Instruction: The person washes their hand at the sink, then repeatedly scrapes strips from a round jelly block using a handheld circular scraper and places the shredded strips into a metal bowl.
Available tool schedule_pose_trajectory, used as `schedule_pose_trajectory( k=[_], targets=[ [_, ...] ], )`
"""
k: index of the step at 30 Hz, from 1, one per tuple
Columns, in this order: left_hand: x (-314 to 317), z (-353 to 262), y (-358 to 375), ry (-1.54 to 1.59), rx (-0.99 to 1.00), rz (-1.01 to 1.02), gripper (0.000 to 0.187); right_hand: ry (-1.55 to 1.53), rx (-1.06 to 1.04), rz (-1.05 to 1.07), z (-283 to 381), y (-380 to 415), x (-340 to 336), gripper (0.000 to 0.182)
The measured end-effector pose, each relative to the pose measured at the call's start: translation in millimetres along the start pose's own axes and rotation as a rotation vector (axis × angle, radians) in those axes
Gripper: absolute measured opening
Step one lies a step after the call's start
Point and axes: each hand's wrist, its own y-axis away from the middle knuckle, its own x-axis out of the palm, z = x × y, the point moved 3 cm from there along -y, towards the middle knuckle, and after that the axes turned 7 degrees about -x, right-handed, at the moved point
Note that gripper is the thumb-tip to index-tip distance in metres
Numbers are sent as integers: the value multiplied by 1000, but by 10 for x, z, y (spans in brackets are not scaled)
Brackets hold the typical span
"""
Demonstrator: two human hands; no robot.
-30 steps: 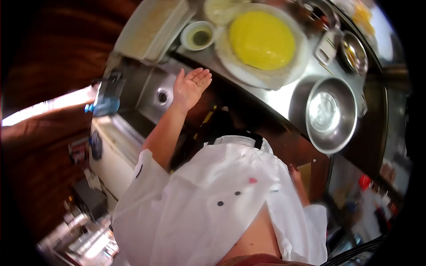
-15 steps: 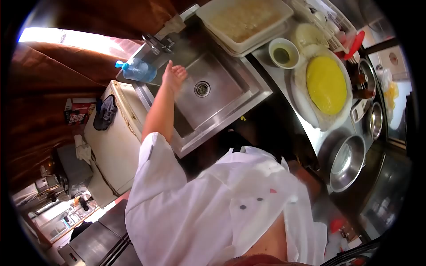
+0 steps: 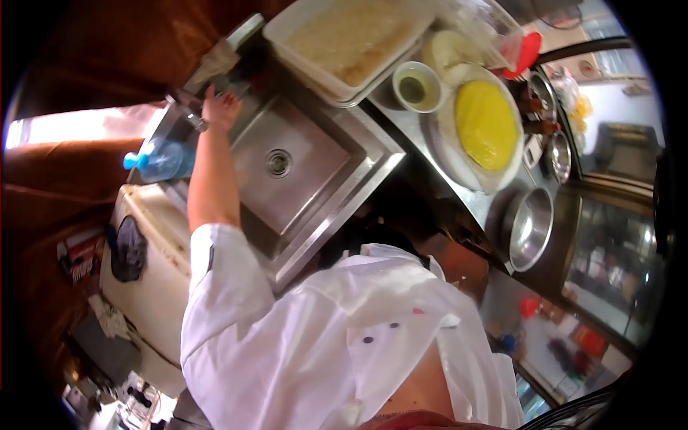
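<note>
My left hand (image 3: 221, 112) reaches out to the faucet (image 3: 192, 115) at the back corner of the metal sink (image 3: 287, 204). Its thumb stands apart from the slightly curled fingers, which overlap the tap fittings in this view, and nothing shows in the hand. The sink basin below has a round drain (image 3: 278, 163) in its floor. Beside my forearm lies a clear plastic bottle (image 3: 165, 160) with a blue cap. My right hand is out of sight; a white shirt covers my torso.
Right of the sink are a white tub (image 3: 351, 43) with pale contents, a white bowl (image 3: 417, 87) of liquid, a yellow oval slab (image 3: 487, 125) on a pale round support, and a steel bowl (image 3: 532, 229). A dark cap (image 3: 129, 247) hangs over the white cabinet (image 3: 147, 287) at left.
My left hand has moved from above the basin's edge to the faucet. The whole view has shifted, so the sink and counter now appear further left.
</note>
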Motion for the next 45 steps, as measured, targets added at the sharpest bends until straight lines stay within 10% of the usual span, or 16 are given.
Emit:
schedule_pose_trajectory(
  k=[7, 9, 19, 37, 45],
  targets=[
    [-1125, 1316, -311, -195, -120, -109, 64, -15, 55, -7, -163, 278, 132, 43],
    [-1327, 1651, -261, 5, -199, 149, 70, -17, 64, -6, -202, 318, 146, 43],
    [-343, 1651, 533, 62, -131, 159, 93, 11, 67, 43, -364, 354, 196, 46],
    [-629, 1751, 890, -117, -119, 284, 67, -20, 83, 61, -645, 387, 435, 50],
    [-925, 1729, 508, -75, 13, -98, 28, 14, 0, 46, -884, 264, 590, 51]
  ],
)
